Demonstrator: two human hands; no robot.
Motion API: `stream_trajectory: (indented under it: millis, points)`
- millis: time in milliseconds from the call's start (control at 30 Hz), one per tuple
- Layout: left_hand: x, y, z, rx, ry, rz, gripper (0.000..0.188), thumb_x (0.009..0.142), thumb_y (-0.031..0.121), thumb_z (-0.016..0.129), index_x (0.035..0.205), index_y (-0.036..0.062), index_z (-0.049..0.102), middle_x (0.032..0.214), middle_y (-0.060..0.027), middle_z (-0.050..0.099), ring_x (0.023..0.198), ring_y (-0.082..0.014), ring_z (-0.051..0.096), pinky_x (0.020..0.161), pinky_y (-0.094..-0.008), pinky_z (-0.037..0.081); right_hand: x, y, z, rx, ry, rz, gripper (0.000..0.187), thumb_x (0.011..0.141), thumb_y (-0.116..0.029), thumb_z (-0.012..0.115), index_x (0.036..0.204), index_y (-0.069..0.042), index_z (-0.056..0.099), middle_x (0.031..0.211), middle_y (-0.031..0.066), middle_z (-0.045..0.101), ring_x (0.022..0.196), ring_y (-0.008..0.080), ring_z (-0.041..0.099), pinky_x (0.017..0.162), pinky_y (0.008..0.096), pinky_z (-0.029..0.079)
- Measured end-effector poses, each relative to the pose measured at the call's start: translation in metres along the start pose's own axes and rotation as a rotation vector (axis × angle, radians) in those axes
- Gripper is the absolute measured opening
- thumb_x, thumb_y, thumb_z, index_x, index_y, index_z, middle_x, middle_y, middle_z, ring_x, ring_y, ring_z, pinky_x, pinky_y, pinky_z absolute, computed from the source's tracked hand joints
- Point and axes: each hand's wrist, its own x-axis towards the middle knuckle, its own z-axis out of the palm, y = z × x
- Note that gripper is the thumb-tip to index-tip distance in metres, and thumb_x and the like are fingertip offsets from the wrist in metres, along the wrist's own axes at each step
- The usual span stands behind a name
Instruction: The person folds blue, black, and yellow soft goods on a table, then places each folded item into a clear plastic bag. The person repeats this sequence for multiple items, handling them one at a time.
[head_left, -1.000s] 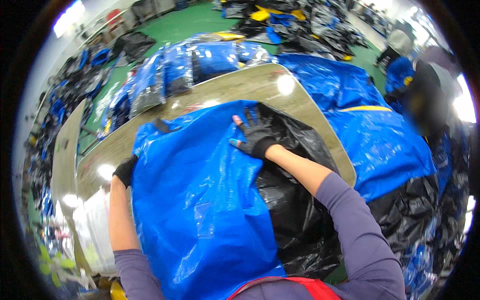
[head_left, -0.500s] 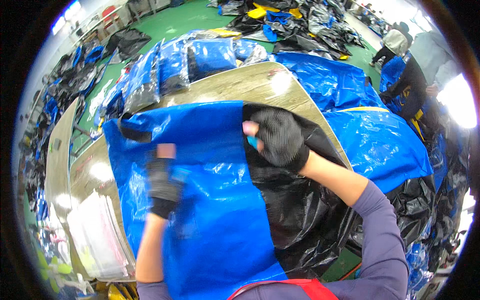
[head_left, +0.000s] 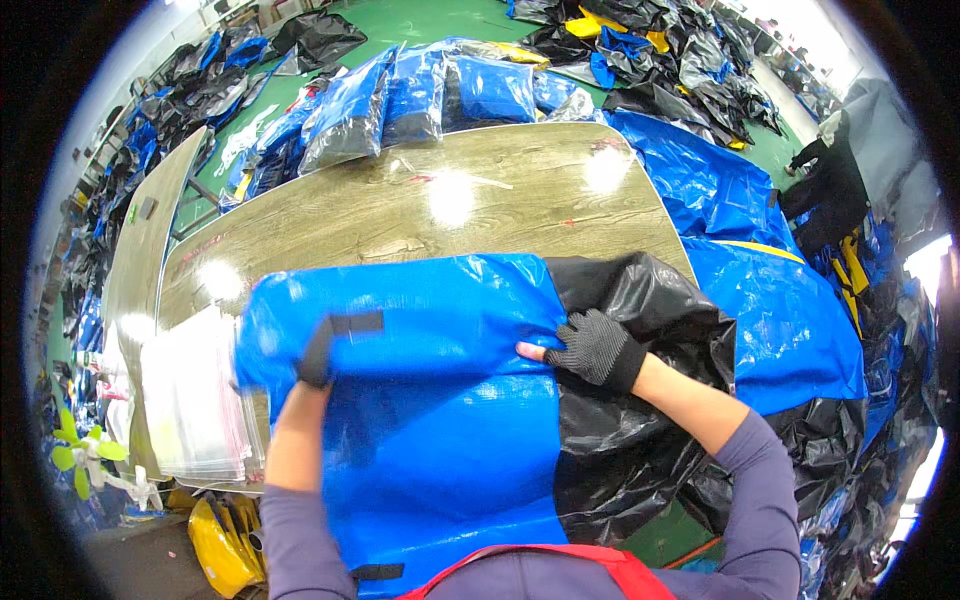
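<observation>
Holding a folded blue-and-black sheet [head_left: 450, 430] partly on the wood-grain table [head_left: 370, 210].
With right hand [head_left: 597, 350] curled nearly closed, gripping it; with left hand [head_left: 315, 355] (quite blurred), near the blue part, impossible to tell how far open.

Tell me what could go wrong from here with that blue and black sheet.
The black part is creased beside the right hand, so wrinkles could get trapped. The left side of the blue part lies close to the clear plastic stack and might drag it. The sheet also reaches toward the person's body past the table, so it may slip.
</observation>
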Motion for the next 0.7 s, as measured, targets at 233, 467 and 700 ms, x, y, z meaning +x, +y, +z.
stream_trajectory:
  millis: [233,467,700]
  points:
    - [-0.084,-0.026,-0.208,0.374,0.82,-0.719,0.037,0.102,0.024,0.04,0.129,0.0043,0.054,0.116,-0.0182,0.063,0.104,-0.0286,0.062,0.091,-0.0345,0.049,0.018,0.0,-0.012,0.154,-0.321,0.016,0.05,0.092,-0.027,0.051,0.141,-0.035,0.042,0.099,0.0191,0.064,0.088,0.035,0.066,0.07,0.0436,0.053]
    - [-0.038,0.044,-0.046,0.692,-0.167,-0.148,0.062,0.09,0.053,0.05,0.14,0.0169,0.047,0.15,-0.0176,0.035,0.14,-0.0386,0.027,0.114,-0.056,0.012,0.02,0.065,-0.084,0.002,-0.389,0.511,0.06,0.082,-0.049,0.06,0.131,-0.016,0.056,0.118,0.0136,0.065,0.106,0.0303,0.062,0.093,0.047,0.045]
    - [0.003,0.076,-0.066,0.775,-0.572,-0.431,0.057,0.087,0.037,0.062,0.135,0.0096,0.05,0.131,-0.0226,0.055,0.125,-0.0417,0.048,0.107,-0.0457,0.037,-0.074,-0.024,0.004,0.244,-0.019,0.451,0.069,0.085,-0.048,0.056,0.143,-0.013,0.043,0.156,0.0226,0.018,0.146,0.0401,0.009,0.117,0.0552,0.001]
